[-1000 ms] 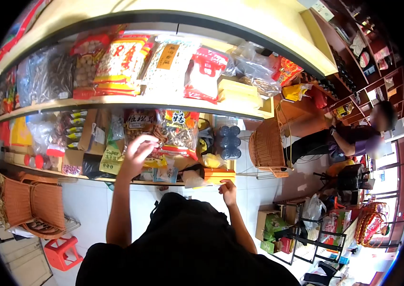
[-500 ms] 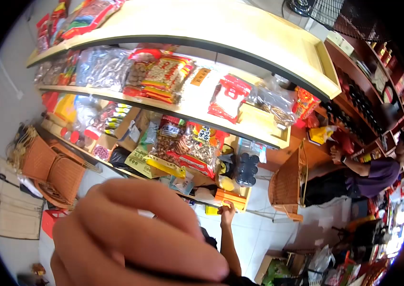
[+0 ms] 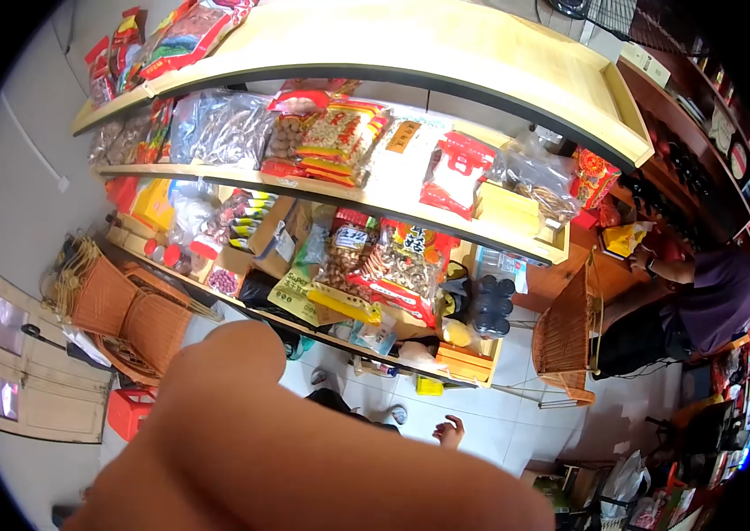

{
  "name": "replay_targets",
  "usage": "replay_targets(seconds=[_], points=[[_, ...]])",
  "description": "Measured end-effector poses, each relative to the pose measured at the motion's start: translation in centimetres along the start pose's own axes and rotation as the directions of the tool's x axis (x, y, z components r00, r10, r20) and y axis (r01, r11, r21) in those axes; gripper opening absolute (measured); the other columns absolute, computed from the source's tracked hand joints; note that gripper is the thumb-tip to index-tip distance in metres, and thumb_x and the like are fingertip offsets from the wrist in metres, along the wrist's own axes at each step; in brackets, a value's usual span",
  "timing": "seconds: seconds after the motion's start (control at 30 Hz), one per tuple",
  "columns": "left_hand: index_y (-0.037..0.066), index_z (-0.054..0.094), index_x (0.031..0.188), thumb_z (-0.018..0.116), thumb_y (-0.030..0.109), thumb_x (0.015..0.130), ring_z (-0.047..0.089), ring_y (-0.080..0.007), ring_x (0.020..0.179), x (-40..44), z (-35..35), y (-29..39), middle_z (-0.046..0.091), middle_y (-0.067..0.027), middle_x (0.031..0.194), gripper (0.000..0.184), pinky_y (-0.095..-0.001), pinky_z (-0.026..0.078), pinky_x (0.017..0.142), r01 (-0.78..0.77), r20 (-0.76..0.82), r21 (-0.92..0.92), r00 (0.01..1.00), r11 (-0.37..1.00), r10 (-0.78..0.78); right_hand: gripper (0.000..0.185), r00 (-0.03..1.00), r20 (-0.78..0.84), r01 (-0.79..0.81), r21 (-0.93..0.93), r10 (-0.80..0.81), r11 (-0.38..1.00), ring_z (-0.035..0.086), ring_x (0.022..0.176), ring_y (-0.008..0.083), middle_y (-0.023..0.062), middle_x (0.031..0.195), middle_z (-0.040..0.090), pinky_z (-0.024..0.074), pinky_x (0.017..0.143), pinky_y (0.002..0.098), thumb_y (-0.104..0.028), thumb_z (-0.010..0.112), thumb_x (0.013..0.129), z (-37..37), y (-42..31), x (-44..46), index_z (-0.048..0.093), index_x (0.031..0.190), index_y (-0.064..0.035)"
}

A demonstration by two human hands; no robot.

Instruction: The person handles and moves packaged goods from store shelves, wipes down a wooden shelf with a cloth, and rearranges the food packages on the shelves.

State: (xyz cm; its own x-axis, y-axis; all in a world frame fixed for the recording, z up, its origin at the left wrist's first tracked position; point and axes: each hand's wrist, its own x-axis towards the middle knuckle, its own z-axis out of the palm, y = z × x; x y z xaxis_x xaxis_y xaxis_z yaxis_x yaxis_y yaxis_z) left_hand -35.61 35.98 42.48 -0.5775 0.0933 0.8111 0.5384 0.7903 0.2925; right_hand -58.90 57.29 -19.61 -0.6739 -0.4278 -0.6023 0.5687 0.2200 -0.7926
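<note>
My left hand (image 3: pixel 304 442) is very close to the camera and fills the lower middle of the view, smeared and cut off by the frame. Its fingertips do not show, so what it holds, if anything, is hidden. Beyond it, my right hand (image 3: pixel 450 431) hangs over the tiled floor with its fingers apart and nothing in them. Nearest to that hand are an orange wooden box (image 3: pixel 463 363) at the bottom shelf's end and a yellow object (image 3: pixel 429 386) below the shelf. Bags of dried mushrooms (image 3: pixel 406 265) lie on this shelf.
A wooden shelf rack (image 3: pixel 446 44) carries several packaged foods, including a red-and-white bag (image 3: pixel 457 177). Wicker chairs (image 3: pixel 118 305) stand at the left, another wicker chair (image 3: pixel 565 327) at the right. A person in a purple shirt (image 3: pixel 720 301) reaches toward a yellow package (image 3: pixel 627 239). A red stool (image 3: pixel 130 411) is lower left.
My right hand has left the orange box and dropped lower. My left hand has turned, its curled fingers no longer showing. The view has shifted, moving the shelves rightward in the picture.
</note>
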Motion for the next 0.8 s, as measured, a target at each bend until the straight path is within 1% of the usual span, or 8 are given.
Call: replay_targets(seconds=[0.23,0.5,0.57,0.63,0.67,0.73,0.77,0.8], points=[[0.013,0.065,0.093,0.062,0.027,0.088,0.060,-0.0168,0.075,-5.7,-9.2,1.3,0.064,-0.0016,0.074,0.016,-0.0308,0.047,0.062,0.019,-0.022,0.063,1.000,0.998,-0.018,0.027,0.990,-0.113,0.067,-0.112,-0.079,0.991,0.050,0.045,0.0148,0.0112,0.061,0.056,0.0438,0.040,0.0275,-0.001,0.041,0.075,3.7,-0.9,-1.0,0.055,0.098,0.0004],[0.015,0.065,0.091,0.061,0.027,0.089,0.061,-0.0158,0.076,-15.7,-25.8,3.1,0.065,0.0008,0.071,0.013,-0.0308,0.047,0.062,-0.011,-0.129,0.140,0.991,0.990,0.029,0.021,0.963,0.057,0.269,-0.192,-0.263,0.944,0.052,0.047,0.0169,0.0096,0.065,0.057,0.0451,0.042,0.0300,-0.005,0.044,0.080,23.7,-1.8,-1.8,0.058,0.096,-0.0012],[0.016,0.065,0.090,0.061,0.027,0.089,0.061,-0.0156,0.076,-17.9,-29.3,3.3,0.065,0.0014,0.071,0.012,-0.0308,0.047,0.062,0.042,-0.220,0.177,0.976,0.983,-0.002,0.014,0.891,0.236,0.437,-0.215,-0.387,0.874,0.054,0.051,0.0132,0.0094,0.063,0.057,0.0441,0.043,0.0275,-0.005,0.047,0.087,29.8,-3.4,-1.8,0.058,0.095,0.0002],[0.012,0.064,0.080,0.060,0.019,0.086,0.059,-0.0193,0.070,-19.6,-31.6,1.4,0.063,-0.0034,0.070,0.010,-0.0343,0.047,0.060,0.218,-0.387,0.212,0.914,0.953,-0.123,0.011,0.782,0.444,0.581,-0.264,-0.438,0.770,0.054,0.054,0.0113,0.0086,0.069,0.059,0.0452,0.049,0.0264,0.000,0.048,0.088,35.8,-7.2,-3.5,0.058,0.091,0.0005],[0.006,0.066,0.080,0.061,0.026,0.080,0.059,-0.0203,0.070,-21.0,-33.0,-0.8,0.063,-0.0070,0.076,0.020,-0.0332,0.046,0.062,0.251,-0.513,0.241,0.853,0.937,-0.097,0.013,0.651,0.521,0.727,-0.219,-0.552,0.650,0.055,0.058,0.0111,0.0080,0.076,0.061,0.0452,0.050,0.0265,0.003,0.045,0.089,38.3,-8.8,-3.1,0.058,0.089,0.0001],[-0.004,0.065,0.088,0.062,0.037,0.071,0.058,-0.0229,0.076,-22.8,-36.4,-3.8,0.063,-0.0121,0.084,0.044,-0.0324,0.044,0.072,0.326,-0.610,0.115,0.769,0.939,-0.192,0.015,0.521,0.573,0.836,-0.189,-0.633,0.516,0.055,0.065,0.0113,0.0038,0.076,0.059,0.0475,0.059,0.0269,0.003,0.043,0.091,43.6,-13.9,-5.2,0.058,0.089,-0.0011],[-0.003,0.065,0.094,0.062,0.034,0.074,0.057,-0.0218,0.084,-24.0,-38.6,-5.8,0.063,-0.0123,0.087,0.042,-0.0319,0.042,0.077,0.297,-0.514,0.062,0.828,0.953,-0.224,0.015,0.570,0.580,0.795,-0.211,-0.582,0.568,0.052,0.064,0.0094,0.0025,0.074,0.057,0.0453,0.058,0.0249,0.002,0.044,0.092,46.0,-17.5,-7.9,0.058,0.089,-0.0010],[-0.002,0.064,0.098,0.061,0.030,0.078,0.058,-0.0193,0.086,-25.4,-40.8,-8.2,0.063,-0.0110,0.091,0.038,-0.0311,0.042,0.077,0.298,-0.389,0.100,0.890,0.949,-0.238,0.015,0.340,0.608,0.934,-0.134,-0.717,0.330,0.049,0.059,0.0070,0.0013,0.070,0.055,0.0411,0.052,0.0224,0.002,0.044,0.092,48.5,-20.4,-9.3,0.058,0.089,-0.0013]])
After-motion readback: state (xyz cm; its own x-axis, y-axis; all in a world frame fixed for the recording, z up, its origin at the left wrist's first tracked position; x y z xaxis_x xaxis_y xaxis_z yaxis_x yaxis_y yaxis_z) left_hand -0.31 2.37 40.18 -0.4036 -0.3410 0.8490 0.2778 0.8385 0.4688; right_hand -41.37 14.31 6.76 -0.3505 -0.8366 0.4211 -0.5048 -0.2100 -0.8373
